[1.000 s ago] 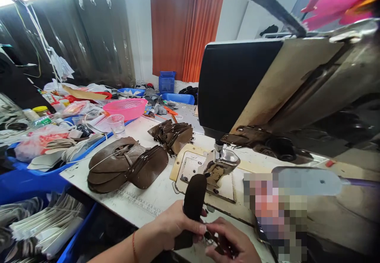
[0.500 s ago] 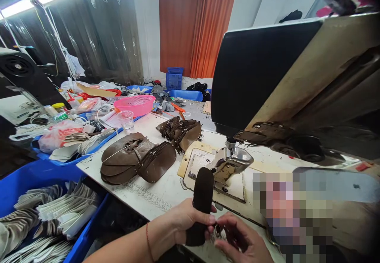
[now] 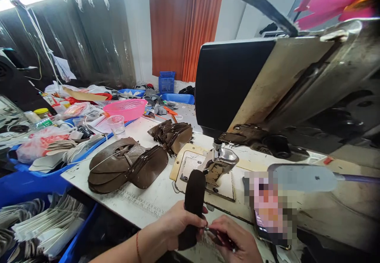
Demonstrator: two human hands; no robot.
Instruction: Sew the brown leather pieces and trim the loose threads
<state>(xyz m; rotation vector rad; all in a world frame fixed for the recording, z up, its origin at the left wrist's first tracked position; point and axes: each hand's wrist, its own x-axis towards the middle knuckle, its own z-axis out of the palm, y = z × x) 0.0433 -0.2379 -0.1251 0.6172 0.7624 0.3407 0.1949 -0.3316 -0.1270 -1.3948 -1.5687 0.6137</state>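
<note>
My left hand [image 3: 175, 225] is closed around a long dark brown piece [image 3: 194, 203] with a rounded top, which looks like a shoe part and stands nearly upright. Close by its right edge is my right hand [image 3: 237, 239], fingers curled round a small dark red tool [image 3: 220, 239] with a metal tip. The fingers partly hide this tool, and its tip is by my left fingertips. Just behind the piece is the sewing machine's presser area [image 3: 221, 162]. A stack of brown shoe parts [image 3: 109, 162] lies on the table to the left, with a fanned bundle [image 3: 173, 134] farther back.
The sewing machine head [image 3: 237, 88] hangs over the right side. A phone [image 3: 265, 231], its screen partly pixelated, lies on the right near a grey flat pad [image 3: 303, 177]. A plastic cup [image 3: 116, 125], a pink basket [image 3: 126, 110] and blue bins [image 3: 77, 235] with stacked pieces are left.
The view has shifted, showing more of the machine and phone. My right hand has turned, and the metal tip of its tool now shows beside my left fingertips. My left hand keeps its hold.
</note>
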